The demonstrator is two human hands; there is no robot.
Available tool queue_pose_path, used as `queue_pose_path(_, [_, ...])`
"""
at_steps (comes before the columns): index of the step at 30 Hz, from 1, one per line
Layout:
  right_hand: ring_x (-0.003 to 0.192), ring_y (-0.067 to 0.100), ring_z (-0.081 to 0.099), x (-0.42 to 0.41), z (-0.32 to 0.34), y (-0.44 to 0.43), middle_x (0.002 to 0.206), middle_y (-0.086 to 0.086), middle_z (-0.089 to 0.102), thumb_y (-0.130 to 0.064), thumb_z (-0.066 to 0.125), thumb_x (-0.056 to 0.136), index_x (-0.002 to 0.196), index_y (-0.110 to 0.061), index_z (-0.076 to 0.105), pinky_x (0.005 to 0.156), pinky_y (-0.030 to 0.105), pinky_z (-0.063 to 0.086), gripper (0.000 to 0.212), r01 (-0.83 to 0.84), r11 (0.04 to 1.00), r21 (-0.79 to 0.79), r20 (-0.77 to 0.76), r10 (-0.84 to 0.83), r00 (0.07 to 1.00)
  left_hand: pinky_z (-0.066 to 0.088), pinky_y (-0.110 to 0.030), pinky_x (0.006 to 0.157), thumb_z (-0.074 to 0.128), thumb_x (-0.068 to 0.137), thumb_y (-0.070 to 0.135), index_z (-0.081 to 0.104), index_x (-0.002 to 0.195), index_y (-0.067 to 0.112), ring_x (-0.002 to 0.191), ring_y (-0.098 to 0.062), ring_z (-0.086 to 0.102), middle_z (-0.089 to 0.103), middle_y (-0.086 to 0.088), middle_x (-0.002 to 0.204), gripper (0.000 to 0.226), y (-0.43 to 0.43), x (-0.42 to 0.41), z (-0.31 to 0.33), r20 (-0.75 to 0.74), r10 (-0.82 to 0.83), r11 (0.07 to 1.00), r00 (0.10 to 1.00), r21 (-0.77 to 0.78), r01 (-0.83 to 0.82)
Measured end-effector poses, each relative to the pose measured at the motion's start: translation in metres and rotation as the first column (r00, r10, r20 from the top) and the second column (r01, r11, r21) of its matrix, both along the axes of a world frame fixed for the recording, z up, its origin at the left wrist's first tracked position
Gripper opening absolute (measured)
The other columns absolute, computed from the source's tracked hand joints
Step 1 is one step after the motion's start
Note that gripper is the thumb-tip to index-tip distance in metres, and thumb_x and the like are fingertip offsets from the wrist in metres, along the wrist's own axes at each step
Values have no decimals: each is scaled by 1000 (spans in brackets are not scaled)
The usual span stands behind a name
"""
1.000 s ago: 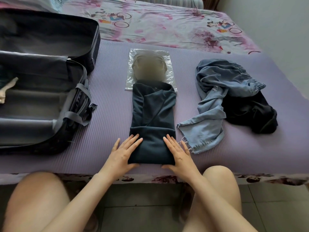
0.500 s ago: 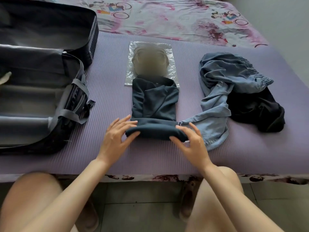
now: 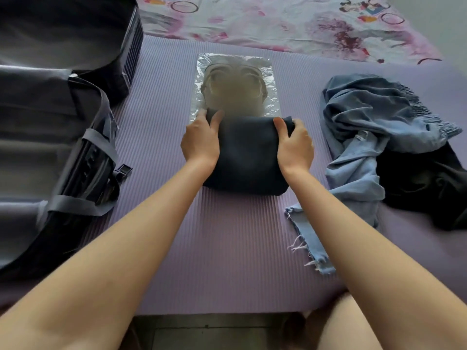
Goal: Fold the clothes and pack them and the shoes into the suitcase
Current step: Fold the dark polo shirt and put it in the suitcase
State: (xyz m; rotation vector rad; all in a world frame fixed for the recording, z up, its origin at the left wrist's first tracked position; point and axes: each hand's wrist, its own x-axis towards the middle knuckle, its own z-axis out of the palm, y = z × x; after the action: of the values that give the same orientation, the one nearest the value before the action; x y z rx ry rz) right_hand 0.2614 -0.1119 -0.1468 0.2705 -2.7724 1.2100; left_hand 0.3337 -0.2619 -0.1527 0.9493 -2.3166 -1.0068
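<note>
two hands, the left hand (image 3: 201,141) and the right hand (image 3: 294,144), curl round the far corners of the folded dark garment (image 3: 246,160), thumbs on top, on the purple mat (image 3: 227,248) at the near edge of a clear plastic bag (image 3: 267,72), with the open suitcase (image 3: 50,122) to the left and the jeans (image 3: 366,137) to the right.

Both arms outstretched toward frame centre. Left hand (image 3: 201,141) and right hand (image 3: 295,144) face inward, thumbs on top, fingers curled, gripping garment (image 3: 247,155) sides.
</note>
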Motion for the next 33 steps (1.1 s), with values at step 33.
queue_pose_path(33, [136,34,21,36,-28,14,147,14,26,-37,39,99,151,-32,17,110,43,23,57,-2,994,-106,549,60,834,38,-25,77,48,96,23,54,126,8,98,-13,52,60,-2,115,34,1,24,-33,20,-70,874,997,484,52])
